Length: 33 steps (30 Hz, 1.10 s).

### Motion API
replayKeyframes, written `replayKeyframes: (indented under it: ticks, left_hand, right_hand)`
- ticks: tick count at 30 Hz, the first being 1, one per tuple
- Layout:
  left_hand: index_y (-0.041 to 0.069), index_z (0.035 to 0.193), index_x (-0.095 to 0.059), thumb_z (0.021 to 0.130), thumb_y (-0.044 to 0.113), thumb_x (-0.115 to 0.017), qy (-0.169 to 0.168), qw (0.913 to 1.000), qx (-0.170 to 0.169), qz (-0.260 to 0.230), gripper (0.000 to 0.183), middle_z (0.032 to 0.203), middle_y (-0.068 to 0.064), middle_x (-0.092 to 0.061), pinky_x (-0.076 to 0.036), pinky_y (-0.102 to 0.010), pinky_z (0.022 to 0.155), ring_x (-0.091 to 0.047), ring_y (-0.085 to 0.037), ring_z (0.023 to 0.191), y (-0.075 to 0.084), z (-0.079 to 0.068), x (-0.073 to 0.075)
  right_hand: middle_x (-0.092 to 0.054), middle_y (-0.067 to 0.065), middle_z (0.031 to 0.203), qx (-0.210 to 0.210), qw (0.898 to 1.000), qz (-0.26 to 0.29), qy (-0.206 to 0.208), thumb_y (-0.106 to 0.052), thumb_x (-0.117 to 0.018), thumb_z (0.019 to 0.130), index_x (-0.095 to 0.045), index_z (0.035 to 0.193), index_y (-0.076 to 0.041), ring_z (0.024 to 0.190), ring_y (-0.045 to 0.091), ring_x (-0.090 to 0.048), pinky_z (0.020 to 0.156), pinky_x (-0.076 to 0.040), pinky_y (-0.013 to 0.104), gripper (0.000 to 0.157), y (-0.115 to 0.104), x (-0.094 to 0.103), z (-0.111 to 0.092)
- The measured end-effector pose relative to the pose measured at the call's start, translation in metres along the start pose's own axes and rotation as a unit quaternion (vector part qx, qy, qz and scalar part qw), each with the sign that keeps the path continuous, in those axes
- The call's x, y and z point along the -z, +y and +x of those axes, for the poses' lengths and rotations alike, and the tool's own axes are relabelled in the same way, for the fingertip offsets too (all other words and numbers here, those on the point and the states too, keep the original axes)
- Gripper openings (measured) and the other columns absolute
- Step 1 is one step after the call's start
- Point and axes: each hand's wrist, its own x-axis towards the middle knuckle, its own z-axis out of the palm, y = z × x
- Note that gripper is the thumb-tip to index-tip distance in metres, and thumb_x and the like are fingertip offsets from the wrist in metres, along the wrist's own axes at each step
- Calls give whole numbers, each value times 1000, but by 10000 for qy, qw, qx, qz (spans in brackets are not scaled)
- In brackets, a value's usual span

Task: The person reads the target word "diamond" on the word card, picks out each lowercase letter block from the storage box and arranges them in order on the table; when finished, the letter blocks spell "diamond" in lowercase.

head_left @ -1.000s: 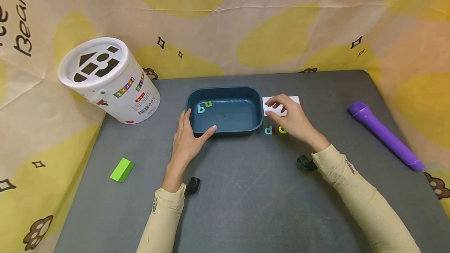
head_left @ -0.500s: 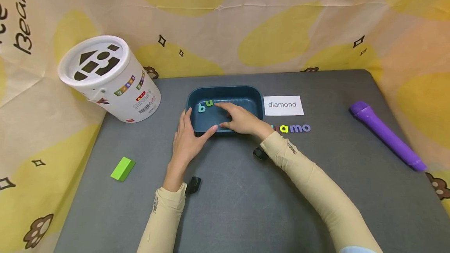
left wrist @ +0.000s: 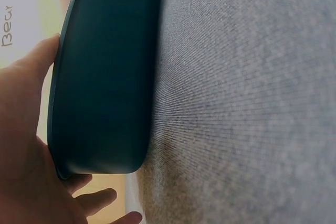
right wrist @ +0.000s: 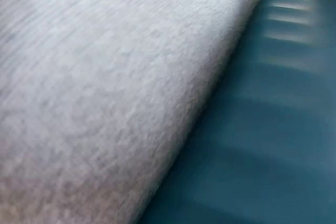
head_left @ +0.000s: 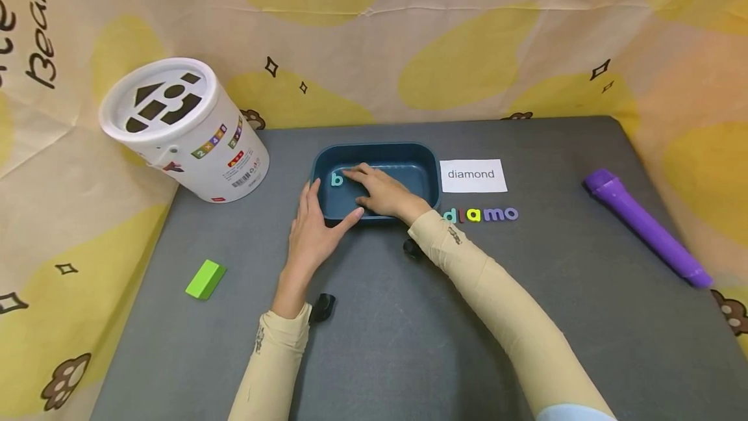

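A dark teal plastic tray (head_left: 403,156) sits on the table. My left hand (head_left: 312,239) rests at its near left corner, thumb along the front rim and straight fingers along the left end; the left wrist view shows the thumb (left wrist: 44,56) against the rim. My right hand (head_left: 382,193) reaches over the front rim into the tray, thumb apart from the fingers. Its fingertips are beside a light-blue letter b (head_left: 337,178) and cover where a green letter u lay. In the right wrist view, the tray's outer wall (right wrist: 262,145) fills the right side and that hand is out of view.
Right of the tray lies a white card (head_left: 473,176) printed "diamond". Below it stands a row of coloured letters (head_left: 493,214) reading "diamo". A white shape-sorter bucket (head_left: 193,141) is at the back left, a green block (head_left: 206,279) at left, a purple microphone-shaped stick (head_left: 645,226) at right.
My right hand has moved left from over the card into the tray, its fingertips now over the green letter's spot. The card and letter row came into sight. My left hand stays put.
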Motion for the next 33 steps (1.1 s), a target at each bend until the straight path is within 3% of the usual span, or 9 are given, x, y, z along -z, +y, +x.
replayKeyframes:
  ticks: [3,7,13,18,20,26,29,33]
  left_hand:
    - [20,172,-9,90,73,-69,-22,10000,7,-1,115,179,-12,-9,-20,-74,122,-27,-42,161,0,0,0]
    - [20,172,-10,90,73,-70,-30,10000,41,-26,115,179,-12,-9,-19,-74,123,-25,-39,162,0,0,0]
    - [21,172,-9,89,74,-70,-23,10000,51,-35,115,179,-11,-9,-18,-74,124,-24,-40,162,-1,0,-2]
    - [21,172,-9,90,74,-69,-12,10000,42,-1,115,179,-11,-9,-17,-74,124,-24,-40,162,-1,0,-2]
    - [21,172,-9,89,74,-69,-5,10000,40,9,115,179,-12,-9,-17,-74,124,-24,-40,162,-1,0,-1]
    - [21,172,-9,89,74,-70,-32,10000,36,5,116,180,-10,-9,-16,-74,125,-24,-40,162,1,-1,0]
    - [22,172,-9,88,74,-70,-28,10000,26,7,116,180,-10,-9,-17,-73,125,-24,-40,162,2,-1,0]
    - [21,172,-9,88,75,-70,-16,10000,16,11,116,180,-10,-9,-18,-73,124,-26,-41,161,1,-1,0]
  right_hand:
    - [-53,13,145,1,9997,69,217,-10,-65,105,-58,152,-8,130,32,-58,112,-49,47,47,2,2,-3]
    - [-60,16,124,-55,9991,237,343,-5,-66,104,-65,141,-2,112,30,-60,103,-51,44,38,5,6,-10]
    - [-59,17,125,-12,9982,385,464,-8,-63,106,-68,137,0,108,30,-58,99,-51,44,33,10,15,-31]
    - [-66,13,109,334,9869,928,1276,-4,-75,98,-73,110,-3,97,26,-64,90,-55,41,13,17,27,-50]
    - [-69,10,104,438,9799,1110,1601,-4,-80,93,-72,104,-5,94,24,-65,87,-55,39,13,20,34,-60]
    - [-73,6,100,474,9663,1406,2106,-6,-83,91,-83,110,-10,83,23,-57,76,-46,34,19,33,55,-101]
    - [-75,7,101,390,9599,1513,2326,-5,-82,92,-83,108,-8,84,21,-64,77,-52,25,16,46,65,-124]
    - [-76,10,103,-44,9540,1368,2667,-6,-81,93,-81,108,-6,89,12,-69,79,-54,12,15,68,79,-153]
